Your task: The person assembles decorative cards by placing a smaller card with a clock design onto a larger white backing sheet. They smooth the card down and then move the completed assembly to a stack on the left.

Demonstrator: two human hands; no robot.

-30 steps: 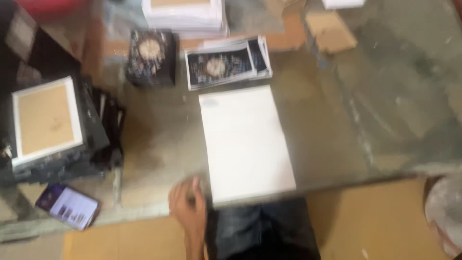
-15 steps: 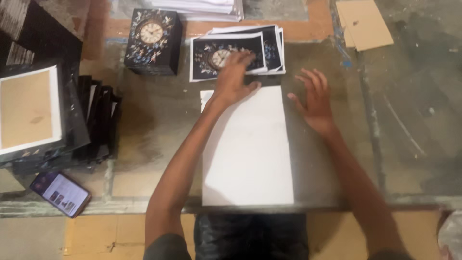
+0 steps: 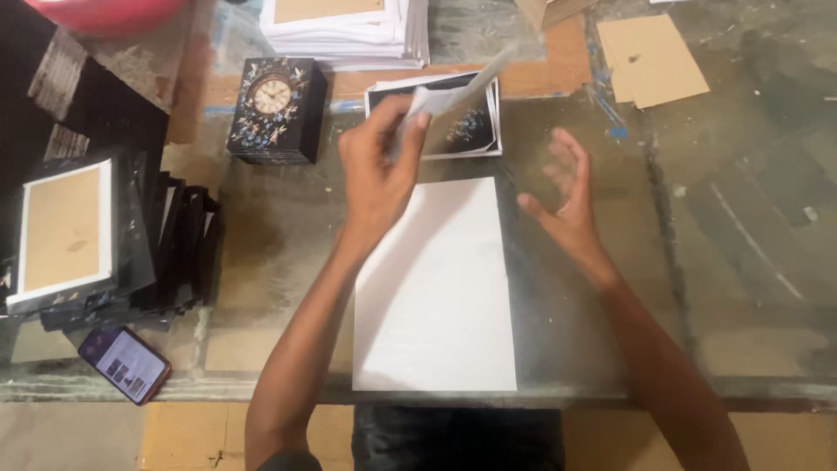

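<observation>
My left hand (image 3: 377, 167) pinches a printed card (image 3: 466, 80) and lifts it, tilted and blurred, off a small pile of dark floral clock prints (image 3: 466, 131). To the right of that pile, my right hand (image 3: 565, 194) hovers open, palm turned inward, holding nothing. A plain white sheet (image 3: 436, 292) lies flat on the glass-topped table (image 3: 288, 244) between my forearms, just below both hands.
A dark stack with a clock face (image 3: 275, 109) stands at the upper left. Black frames with tan backing (image 3: 83, 235) pile at the left edge. A phone (image 3: 125, 364) lies at the front left. White sheets (image 3: 344, 30) and brown cardboard (image 3: 649, 59) sit at the back.
My left hand has picked the top card off the print pile and raised it. My right hand has lifted off the table and turned on edge.
</observation>
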